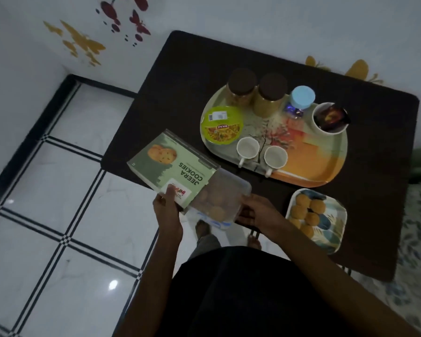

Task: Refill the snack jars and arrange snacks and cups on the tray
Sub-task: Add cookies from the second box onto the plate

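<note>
My left hand [167,210] grips the near end of a green Jeera Cookies box [173,166], held over the table's front left corner. A clear plastic cookie tray [219,198] sticks half out of the box, and my right hand [255,210] holds its near edge. On the orange patterned tray [309,164] stand two dark-lidded jars [241,88] [270,93], a blue-lidded jar [303,97], a green Bikaji tub [223,124], two white cups [248,148] [275,157] and a white bowl [331,119] with a dark wrapper in it.
A square patterned plate [331,222] with several round yellow sweets lies on the dark table [180,93] right of my right hand. White tiled floor spreads to the left, a white wall with butterfly stickers behind. My feet show below the table edge.
</note>
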A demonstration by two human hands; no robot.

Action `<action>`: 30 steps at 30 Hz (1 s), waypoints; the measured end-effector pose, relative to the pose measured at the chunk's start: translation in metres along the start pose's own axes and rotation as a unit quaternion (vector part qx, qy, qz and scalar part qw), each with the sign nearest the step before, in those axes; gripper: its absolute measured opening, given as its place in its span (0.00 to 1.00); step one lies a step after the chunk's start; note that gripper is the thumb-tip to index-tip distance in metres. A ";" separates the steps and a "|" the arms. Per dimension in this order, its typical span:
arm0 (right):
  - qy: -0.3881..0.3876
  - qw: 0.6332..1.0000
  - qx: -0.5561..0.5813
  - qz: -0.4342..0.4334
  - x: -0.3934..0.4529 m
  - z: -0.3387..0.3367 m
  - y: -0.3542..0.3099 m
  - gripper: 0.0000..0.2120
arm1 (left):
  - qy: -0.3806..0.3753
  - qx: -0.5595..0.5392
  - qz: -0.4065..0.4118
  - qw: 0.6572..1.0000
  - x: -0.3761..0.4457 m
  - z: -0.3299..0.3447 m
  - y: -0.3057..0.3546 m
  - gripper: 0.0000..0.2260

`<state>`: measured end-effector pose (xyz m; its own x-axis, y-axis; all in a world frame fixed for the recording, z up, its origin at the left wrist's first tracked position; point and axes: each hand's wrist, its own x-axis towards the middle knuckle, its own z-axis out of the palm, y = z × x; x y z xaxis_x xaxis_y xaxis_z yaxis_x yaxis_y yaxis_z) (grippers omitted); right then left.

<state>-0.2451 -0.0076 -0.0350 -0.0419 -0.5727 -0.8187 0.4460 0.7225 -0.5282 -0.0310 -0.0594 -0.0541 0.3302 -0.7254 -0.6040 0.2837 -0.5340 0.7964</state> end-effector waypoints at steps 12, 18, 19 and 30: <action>0.138 0.989 -0.032 -0.038 -0.012 -0.037 0.011 0.05 | -0.012 0.068 -0.059 0.996 0.033 -0.011 0.009 0.11; 0.185 0.980 -0.046 -0.058 -0.020 -0.065 0.017 0.08 | -0.002 0.074 -0.069 0.995 0.026 0.000 0.013 0.19; 0.186 0.979 -0.053 -0.058 -0.021 -0.067 0.016 0.09 | 0.004 0.066 -0.076 0.995 0.026 0.001 0.013 0.19; 0.217 0.926 -0.247 -0.184 -0.011 -0.079 -0.005 0.13 | 0.044 0.308 0.279 0.908 -0.004 0.008 0.019 0.24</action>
<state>-0.3173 0.0256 -0.0416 -0.5136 -0.6835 -0.5187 -0.1300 0.6596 -0.7403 -0.0343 -0.0700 -0.0360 0.3457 -0.9349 -0.0803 -0.4990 -0.2556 0.8280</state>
